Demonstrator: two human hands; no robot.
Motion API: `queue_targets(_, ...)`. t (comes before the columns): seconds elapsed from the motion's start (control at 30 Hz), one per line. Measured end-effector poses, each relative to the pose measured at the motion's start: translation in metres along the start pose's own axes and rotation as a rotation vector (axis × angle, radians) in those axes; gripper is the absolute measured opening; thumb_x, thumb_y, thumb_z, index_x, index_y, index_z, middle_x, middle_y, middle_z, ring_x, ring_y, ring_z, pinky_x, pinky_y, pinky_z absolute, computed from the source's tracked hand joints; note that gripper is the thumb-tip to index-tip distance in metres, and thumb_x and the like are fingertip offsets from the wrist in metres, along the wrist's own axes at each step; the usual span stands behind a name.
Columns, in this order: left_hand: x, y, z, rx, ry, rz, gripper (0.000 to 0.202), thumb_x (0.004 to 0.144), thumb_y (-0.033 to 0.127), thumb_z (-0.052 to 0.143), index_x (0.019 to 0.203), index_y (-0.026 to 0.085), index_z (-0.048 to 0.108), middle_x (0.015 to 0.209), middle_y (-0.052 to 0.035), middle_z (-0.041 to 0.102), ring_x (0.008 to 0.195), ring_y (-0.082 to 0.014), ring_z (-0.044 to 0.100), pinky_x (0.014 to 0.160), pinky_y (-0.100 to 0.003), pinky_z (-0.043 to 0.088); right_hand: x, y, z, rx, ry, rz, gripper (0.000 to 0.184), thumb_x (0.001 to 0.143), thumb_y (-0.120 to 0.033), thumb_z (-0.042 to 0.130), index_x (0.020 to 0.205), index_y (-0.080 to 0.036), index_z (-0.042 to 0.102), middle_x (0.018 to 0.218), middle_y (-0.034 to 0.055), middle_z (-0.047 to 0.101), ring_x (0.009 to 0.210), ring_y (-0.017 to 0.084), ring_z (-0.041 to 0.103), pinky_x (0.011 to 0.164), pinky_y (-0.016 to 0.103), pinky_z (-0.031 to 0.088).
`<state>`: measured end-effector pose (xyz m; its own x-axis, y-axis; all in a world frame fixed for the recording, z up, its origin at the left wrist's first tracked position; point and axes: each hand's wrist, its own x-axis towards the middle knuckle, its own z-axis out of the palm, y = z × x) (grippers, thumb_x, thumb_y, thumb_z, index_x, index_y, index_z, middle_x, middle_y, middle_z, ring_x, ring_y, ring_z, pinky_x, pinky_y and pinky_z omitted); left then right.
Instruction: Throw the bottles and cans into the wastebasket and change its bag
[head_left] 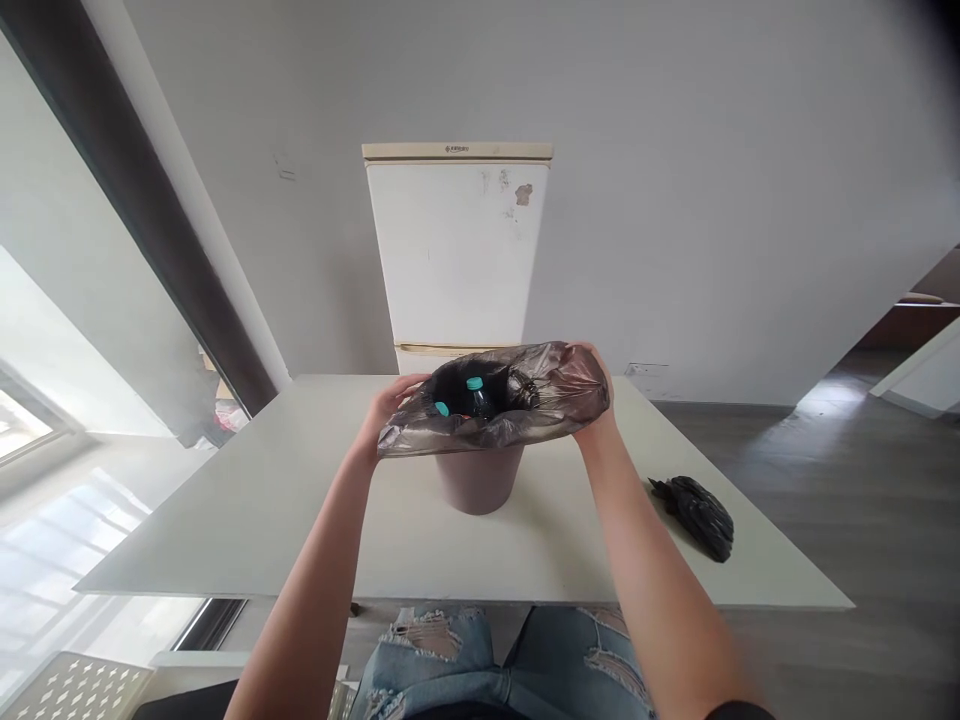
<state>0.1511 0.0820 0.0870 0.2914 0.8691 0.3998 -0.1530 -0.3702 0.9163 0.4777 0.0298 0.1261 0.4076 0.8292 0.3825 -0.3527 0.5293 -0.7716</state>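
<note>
Bracing dark bag betw. L hand & R hand, w/ fingers partly hidden, can't tell if clamped; showing bin below & betw. fingers, teal-capped bottles inside, blk bundle R of R fingers, fridge beyond.

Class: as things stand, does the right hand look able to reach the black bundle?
Probably yes, once the right hand frees itself from the dark bag: the black bundle lies uncovered nearby on the table.

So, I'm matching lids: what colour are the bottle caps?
Bottle caps: teal, best in the head view.
</note>
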Motion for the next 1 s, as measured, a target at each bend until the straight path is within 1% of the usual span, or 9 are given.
queue_targets(0.17,-0.004,-0.008,0.008,0.027,0.201,0.128,0.036,0.076,0.050,0.088,0.094,0.019,0.082,0.119,-0.0130,0.072,0.118,-0.0286,0.066,0.100,-0.039,0.053,-0.018,-0.013,-0.001,-0.122,-0.122,-0.062,0.030,0.081,-0.051,0.071,0.081,-0.026,0.054,0.086,0.0025,0.066,0.083,0.025,0.066,0.082,0.042,0.058)
queue_targets(0.23,-0.002,-0.009,0.010,0.031,0.233,0.132,0.037,0.075,0.050,0.088,0.094,0.020,0.080,0.114,-0.0110,0.073,0.111,-0.0259,0.068,0.093,-0.036,0.054,-0.024,-0.015,-0.003,-0.175,-0.135,-0.107,0.033,0.084,-0.057,0.067,0.085,-0.026,0.053,0.093,0.0032,0.068,0.088,0.026,0.068,0.081,0.042,0.057)
queue_targets(0.37,-0.006,0.000,0.007,-0.074,0.169,-0.163,0.057,0.081,0.068,0.077,0.115,0.022,0.072,0.106,-0.0087,0.074,0.080,-0.0189,0.070,0.067,-0.029,0.053,-0.034,-0.017,-0.005,-0.252,-0.134,-0.157,0.042,0.087,-0.067,0.059,0.087,-0.027,0.047,0.103,0.0042,0.069,0.095,0.027,0.069,0.081,0.040,0.054)
queue_targets(0.43,-0.014,0.009,0.004,-0.102,0.117,-0.331,0.066,0.084,0.079,0.064,0.109,0.019,0.073,0.096,-0.0104,0.074,0.071,-0.0190,0.067,0.059,-0.029,0.051,-0.039,-0.018,-0.005,-0.252,-0.149,-0.135,0.041,0.087,-0.063,0.061,0.084,-0.027,0.043,0.099,0.0026,0.067,0.089,0.026,0.069,0.080,0.040,0.054)
queue_targets(0.5,-0.023,0.019,0.004,-0.055,0.057,-0.388,0.064,0.083,0.076,0.068,0.105,0.017,0.075,0.093,-0.0111,0.074,0.072,-0.0199,0.067,0.059,-0.029,0.052,-0.044,-0.021,-0.005,-0.223,-0.170,-0.091,0.036,0.086,-0.054,0.065,0.083,-0.026,0.042,0.098,0.0008,0.066,0.085,0.024,0.068,0.080,0.039,0.053)
queue_targets(0.6,-0.035,0.033,0.007,0.055,0.005,-0.348,0.047,0.080,0.060,0.081,0.097,0.017,0.077,0.088,-0.0083,0.072,0.076,-0.0191,0.066,0.066,-0.028,0.053,-0.052,-0.027,-0.005,-0.187,-0.179,-0.047,0.028,0.083,-0.042,0.068,0.087,-0.027,0.045,0.101,0.0003,0.065,0.085,0.023,0.069,0.080,0.039,0.053)
queue_targets(0.7,-0.036,0.042,0.009,0.076,-0.006,-0.286,0.039,0.082,0.056,0.081,0.083,0.017,0.074,0.075,-0.0048,0.066,0.067,-0.0158,0.059,0.060,-0.026,0.048,-0.057,-0.033,-0.006,-0.169,-0.178,-0.045,0.024,0.084,-0.044,0.063,0.093,-0.028,0.047,0.100,0.0021,0.066,0.087,0.027,0.070,0.080,0.042,0.055)
queue_targets(0.87,-0.027,0.044,0.004,-0.023,0.214,-0.192,0.037,0.084,0.054,0.080,0.082,0.019,0.065,0.080,-0.0023,0.066,0.067,-0.0128,0.057,0.057,-0.023,0.042,-0.053,-0.039,-0.020,-0.101,-0.094,-0.056,0.023,0.087,-0.047,0.055,0.099,-0.028,0.056,0.094,0.0045,0.068,0.090,0.030,0.070,0.079,0.045,0.055)
queue_targets(1.0,-0.028,0.043,-0.001,-0.145,0.315,-0.149,0.040,0.083,0.054,0.081,0.088,0.020,0.061,0.091,-0.0052,0.070,0.069,-0.0137,0.062,0.062,-0.025,0.047,-0.054,-0.038,-0.036,-0.075,-0.001,-0.057,0.026,0.091,-0.052,0.053,0.087,-0.026,0.055,0.084,0.0029,0.062,0.081,0.025,0.067,0.071,0.039,0.054)
